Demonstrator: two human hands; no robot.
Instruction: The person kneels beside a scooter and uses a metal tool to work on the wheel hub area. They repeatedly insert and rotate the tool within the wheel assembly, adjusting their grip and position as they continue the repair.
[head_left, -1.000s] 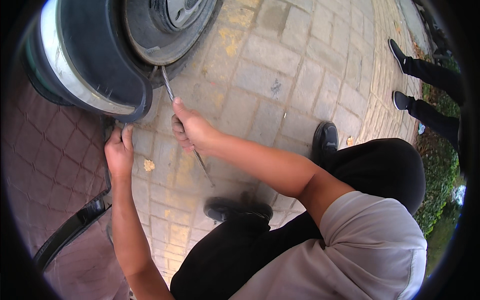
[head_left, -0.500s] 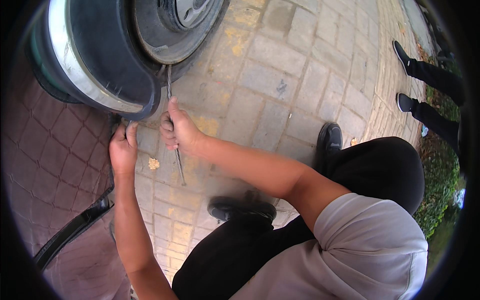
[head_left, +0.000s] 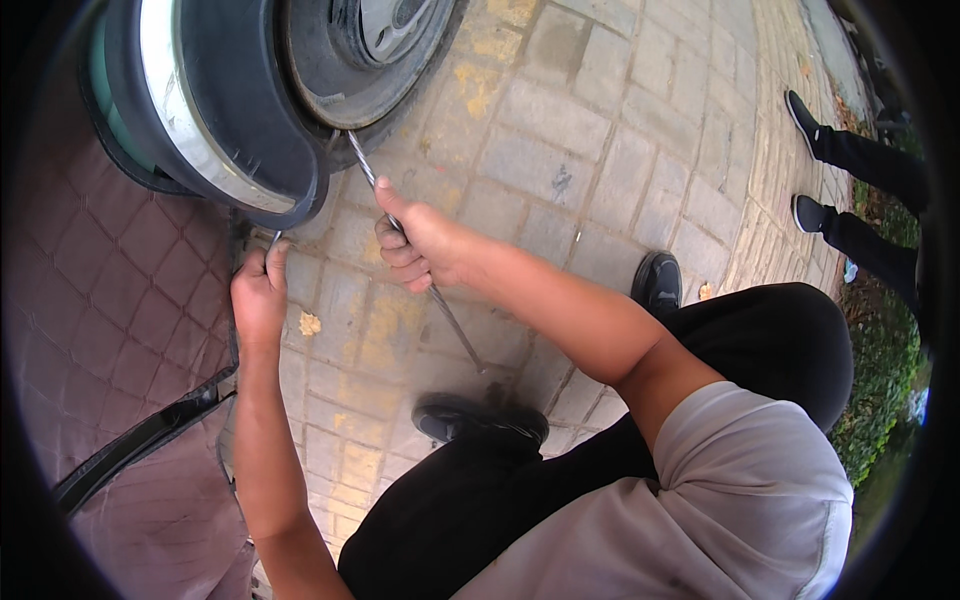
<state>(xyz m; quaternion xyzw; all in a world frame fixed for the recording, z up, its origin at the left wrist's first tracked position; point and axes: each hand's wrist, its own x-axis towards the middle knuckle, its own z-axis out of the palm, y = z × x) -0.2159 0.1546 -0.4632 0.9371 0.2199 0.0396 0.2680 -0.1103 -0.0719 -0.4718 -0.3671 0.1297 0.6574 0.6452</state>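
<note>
My right hand [head_left: 422, 245] is closed round a long thin metal rod [head_left: 455, 325], thumb stretched along it. The rod's far end meets the edge of a wheel [head_left: 325, 75] at the upper left, and its other end slants down toward my shoe. Just below a black fender [head_left: 235, 110] with a silver band, my left hand [head_left: 260, 295] is closed. A short length of a second thin metal rod [head_left: 275, 238] shows above its thumb and goes up behind the fender's lower end. The rest of that rod is hidden.
A quilted brownish-red cover [head_left: 120, 300] with a black edge strip [head_left: 140, 445] hangs along the left. My black shoes [head_left: 480, 415] rest on grey and yellow paving [head_left: 540, 170]. Another person's legs [head_left: 870, 160] stand at the right by a green hedge [head_left: 870, 400].
My right hand has moved right, swinging the rod's lower end to the right. My left hand has shifted slightly right, and more of its rod shows. Wheel and fender appear a little farther right.
</note>
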